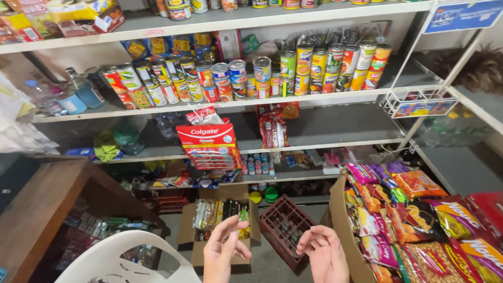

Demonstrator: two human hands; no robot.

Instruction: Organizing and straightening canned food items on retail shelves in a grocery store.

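Note:
My left hand (220, 250) is raised at the bottom centre, fingers loosely curled and apart, holding nothing. It hovers over an open cardboard box (189, 225) of bottles on the floor. My right hand (325, 254) is beside it, palm up, fingers bent and empty, above a dark red plastic crate (280, 222). Neither hand touches anything.
Grey shelves (314, 128) hold rows of tin cans (230, 78), a red carton of toothpaste boxes (208, 144) and small packets. A cardboard box of colourful snack bags (414, 220) stands at right. A wooden counter (42, 209) and white plastic chair (120, 259) are at left.

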